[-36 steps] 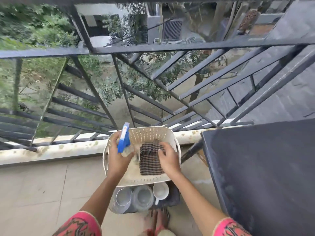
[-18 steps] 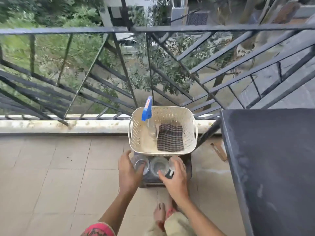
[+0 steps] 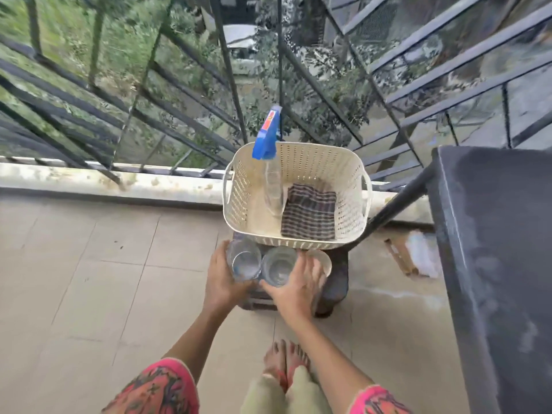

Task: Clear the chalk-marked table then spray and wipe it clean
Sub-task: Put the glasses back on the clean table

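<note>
A person is standing on a tiled balcony floor beside a black metal railing, looking down at a low dark stool. The left hand is wrapping around the side of a clear drinking glass, its fingers curled against the glass wall. The right hand is lying with fingers spread over a second clear glass and a small white cup; whether it is actually gripping either one cannot be told. All three vessels are sitting in a row on the stool, just in front of a cream perforated plastic basket. Inside the basket, a clear spray bottle with a blue trigger head is leaning against the left wall, and a folded dark checked cloth is lying beside it. The dark grey chalk-dusted desk is filling the right edge, well apart from both hands.
</note>
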`<state>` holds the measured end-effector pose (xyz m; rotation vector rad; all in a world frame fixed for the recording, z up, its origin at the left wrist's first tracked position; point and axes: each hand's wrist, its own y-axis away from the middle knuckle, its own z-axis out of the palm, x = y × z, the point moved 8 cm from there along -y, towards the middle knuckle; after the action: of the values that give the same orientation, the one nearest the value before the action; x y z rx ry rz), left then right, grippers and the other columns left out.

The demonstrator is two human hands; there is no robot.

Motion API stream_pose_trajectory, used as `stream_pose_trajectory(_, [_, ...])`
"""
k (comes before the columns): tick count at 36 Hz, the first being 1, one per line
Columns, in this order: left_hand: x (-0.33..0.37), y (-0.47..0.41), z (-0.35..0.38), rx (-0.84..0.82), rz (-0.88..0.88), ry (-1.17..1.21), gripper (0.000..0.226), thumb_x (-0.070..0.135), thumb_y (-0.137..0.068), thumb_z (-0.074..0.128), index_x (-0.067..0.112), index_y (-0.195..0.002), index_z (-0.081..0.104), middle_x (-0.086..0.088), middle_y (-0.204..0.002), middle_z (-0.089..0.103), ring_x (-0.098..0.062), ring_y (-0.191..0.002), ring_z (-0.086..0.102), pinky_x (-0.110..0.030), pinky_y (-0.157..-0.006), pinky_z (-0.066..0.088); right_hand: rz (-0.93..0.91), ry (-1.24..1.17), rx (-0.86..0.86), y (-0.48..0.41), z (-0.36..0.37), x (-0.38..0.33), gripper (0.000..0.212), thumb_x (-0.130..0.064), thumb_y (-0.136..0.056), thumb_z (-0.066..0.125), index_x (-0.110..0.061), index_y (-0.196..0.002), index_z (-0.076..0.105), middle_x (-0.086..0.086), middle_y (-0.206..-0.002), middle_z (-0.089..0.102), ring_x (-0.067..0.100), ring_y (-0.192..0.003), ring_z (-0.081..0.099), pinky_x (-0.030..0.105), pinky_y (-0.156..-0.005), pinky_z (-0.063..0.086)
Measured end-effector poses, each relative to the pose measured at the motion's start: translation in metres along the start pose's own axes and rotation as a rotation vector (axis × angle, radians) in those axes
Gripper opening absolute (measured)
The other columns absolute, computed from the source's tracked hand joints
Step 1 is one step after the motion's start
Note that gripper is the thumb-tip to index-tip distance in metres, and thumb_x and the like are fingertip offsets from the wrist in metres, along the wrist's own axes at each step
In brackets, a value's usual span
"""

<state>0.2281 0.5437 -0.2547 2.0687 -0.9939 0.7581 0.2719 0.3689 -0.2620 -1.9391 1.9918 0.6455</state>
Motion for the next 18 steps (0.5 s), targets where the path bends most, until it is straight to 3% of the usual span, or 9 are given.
stream_pose_trajectory(2, [-0.001, 0.003, -0.002, 0.013, -0.003, -0.022, 0.107, 0.03, -0.045, 0.091, 0.01, -0.136, 0.037, 0.003, -0.129, 0.047, -0.013, -0.118, 0.045, -0.018, -0.091, 0.035, 0.007, -0.034, -0.013, 0.001, -0.005, 0.0, 0.102, -0.061, -0.045, 0.08, -0.007, -0.126, 0.051, 0.013, -0.123, 0.059, 0.032, -0.122, 0.045, 0.038, -0.102, 0.022])
stream_pose_trajectory(3, [0.002, 0.007, -0.003, 0.02, 0.004, -0.012, 0.108, 0.039, -0.041, 0.089, 0.01, -0.133, 0.039, 0.007, -0.124, 0.046, -0.008, -0.113, 0.044, -0.014, -0.09, 0.033, 0.013, -0.05, -0.013, 0.003, -0.008, 0.001, 0.102, -0.061, -0.044, 0.08, -0.008, -0.127, 0.051, 0.011, -0.123, 0.059, 0.03, -0.121, 0.045, 0.038, -0.101, 0.023])
stream_pose_trajectory(5, [0.01, 0.018, -0.009, 0.059, 0.002, 0.016, 0.1, 0.047, -0.037, 0.082, 0.016, -0.124, 0.043, 0.014, -0.111, 0.044, -0.001, -0.1, 0.043, 0.0, -0.078, 0.03, 0.024, -0.092, -0.01, 0.008, -0.02, 0.0, 0.102, -0.059, -0.042, 0.081, -0.009, -0.126, 0.052, 0.009, -0.12, 0.061, 0.029, -0.117, 0.048, 0.042, -0.098, 0.031])
stream_pose_trajectory(6, [0.011, 0.024, -0.013, 0.085, -0.012, 0.03, 0.095, 0.04, -0.04, 0.085, 0.017, -0.121, 0.043, 0.014, -0.109, 0.045, -0.001, -0.097, 0.045, 0.001, -0.074, 0.03, 0.027, -0.118, -0.008, 0.011, -0.029, -0.002, 0.101, -0.059, -0.042, 0.081, -0.009, -0.125, 0.053, 0.008, -0.119, 0.061, 0.029, -0.115, 0.05, 0.043, -0.096, 0.035])
stream_pose_trajectory(8, [0.013, 0.033, -0.021, 0.121, -0.028, 0.043, 0.092, 0.024, -0.049, 0.09, 0.011, -0.126, 0.042, 0.007, -0.115, 0.047, -0.01, -0.106, 0.048, -0.006, -0.081, 0.031, 0.02, -0.163, 0.0, 0.016, -0.042, -0.005, 0.098, -0.058, -0.043, 0.08, -0.009, -0.123, 0.053, 0.008, -0.118, 0.061, 0.03, -0.113, 0.052, 0.042, -0.093, 0.038])
stream_pose_trajectory(13, [0.044, 0.059, -0.054, 0.137, 0.0, 0.063, 0.093, 0.045, -0.045, 0.08, 0.014, -0.125, 0.043, 0.0, -0.124, 0.053, -0.017, -0.116, 0.05, -0.033, -0.098, 0.042, 0.032, -0.326, 0.002, 0.03, -0.099, -0.021, 0.095, -0.042, -0.051, 0.086, -0.006, -0.13, 0.047, 0.009, -0.126, 0.053, 0.029, -0.119, 0.048, 0.039, -0.101, 0.035])
stream_pose_trajectory(18, [0.128, 0.079, -0.1, 0.178, 0.163, 0.143, 0.099, 0.051, -0.04, 0.076, 0.013, -0.126, 0.044, 0.003, -0.121, 0.054, -0.013, -0.112, 0.051, -0.025, -0.094, 0.038, 0.0, -0.449, 0.076, 0.032, -0.181, -0.053, 0.098, -0.033, -0.054, 0.089, -0.005, -0.135, 0.042, 0.01, -0.128, 0.05, 0.027, -0.12, 0.048, 0.031, -0.098, 0.037])
